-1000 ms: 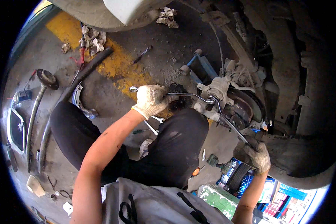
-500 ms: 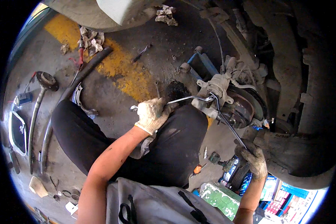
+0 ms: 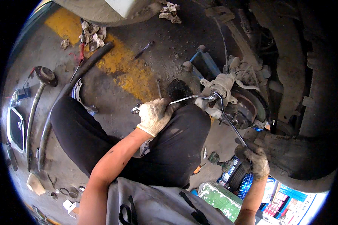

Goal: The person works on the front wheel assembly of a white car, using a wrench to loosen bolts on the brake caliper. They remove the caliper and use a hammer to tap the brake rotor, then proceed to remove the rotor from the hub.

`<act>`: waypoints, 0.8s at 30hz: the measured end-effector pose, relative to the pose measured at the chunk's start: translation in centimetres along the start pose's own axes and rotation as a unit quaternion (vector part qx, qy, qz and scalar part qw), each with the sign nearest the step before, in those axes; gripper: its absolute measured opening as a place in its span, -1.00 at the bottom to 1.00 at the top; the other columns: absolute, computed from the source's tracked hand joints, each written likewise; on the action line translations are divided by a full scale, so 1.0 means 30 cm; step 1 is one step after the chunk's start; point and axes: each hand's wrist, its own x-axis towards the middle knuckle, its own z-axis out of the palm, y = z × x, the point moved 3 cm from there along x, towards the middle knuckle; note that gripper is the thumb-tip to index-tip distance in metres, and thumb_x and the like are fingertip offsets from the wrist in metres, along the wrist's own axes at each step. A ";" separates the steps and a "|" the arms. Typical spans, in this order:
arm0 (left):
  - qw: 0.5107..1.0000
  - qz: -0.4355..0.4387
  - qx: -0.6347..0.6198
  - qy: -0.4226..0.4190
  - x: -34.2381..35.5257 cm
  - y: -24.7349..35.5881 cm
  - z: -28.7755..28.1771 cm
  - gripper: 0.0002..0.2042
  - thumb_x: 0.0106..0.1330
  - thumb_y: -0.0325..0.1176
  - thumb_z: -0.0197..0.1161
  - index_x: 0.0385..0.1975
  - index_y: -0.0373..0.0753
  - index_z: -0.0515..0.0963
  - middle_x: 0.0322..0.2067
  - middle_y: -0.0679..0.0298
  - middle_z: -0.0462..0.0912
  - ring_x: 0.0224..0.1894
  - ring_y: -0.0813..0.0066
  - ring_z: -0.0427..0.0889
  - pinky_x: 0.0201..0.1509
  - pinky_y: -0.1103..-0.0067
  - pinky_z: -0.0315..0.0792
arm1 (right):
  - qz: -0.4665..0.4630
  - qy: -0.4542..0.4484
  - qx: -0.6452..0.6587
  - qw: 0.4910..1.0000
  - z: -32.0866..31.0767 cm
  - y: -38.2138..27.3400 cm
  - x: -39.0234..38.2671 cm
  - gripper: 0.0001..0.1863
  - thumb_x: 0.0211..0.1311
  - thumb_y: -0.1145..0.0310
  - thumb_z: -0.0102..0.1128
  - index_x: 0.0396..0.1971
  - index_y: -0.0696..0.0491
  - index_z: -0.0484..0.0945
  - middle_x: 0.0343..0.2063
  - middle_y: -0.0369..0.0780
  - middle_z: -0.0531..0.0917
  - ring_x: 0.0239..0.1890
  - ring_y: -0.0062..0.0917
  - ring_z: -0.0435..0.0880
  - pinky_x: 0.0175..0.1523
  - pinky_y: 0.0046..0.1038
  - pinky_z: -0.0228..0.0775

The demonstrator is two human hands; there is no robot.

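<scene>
My left hand, in a soiled white knit glove, is closed round a bent ring wrench. One ring end of it sticks out beyond the fist; the other reaches a fitting on the brake caliper. My right hand, in a darker, dirtier glove, grips a second bent ring wrench. Its far end meets the same spot on the caliper, where the two wrench heads sit close together. Beside the caliper is a rusty, dark brake disc or hub. Exactly what each ring encloses is too small to tell.
Vehicle underbody and suspension parts fill the right. A blue metal stand is beyond the caliper. Long bars, crumpled rags and a loose wrench lie on the floor. A green-and-white box stands near my right forearm.
The view has shifted slightly. Both hands keep their grips, and the wrenches stay at the caliper with little visible movement.
</scene>
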 end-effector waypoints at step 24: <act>0.995 -0.021 -0.045 -0.091 -0.007 -0.051 -0.057 -0.56 0.15 0.02 -0.01 -0.62 -0.27 0.55 -0.54 0.03 0.54 -0.35 0.05 0.51 -0.27 0.34 0.36 | 0.101 -0.054 0.147 0.983 -0.025 0.059 0.015 -0.80 0.12 0.33 0.05 -0.41 0.19 0.41 -0.84 -0.44 0.22 -0.86 -0.78 0.10 -0.76 -0.68 -0.17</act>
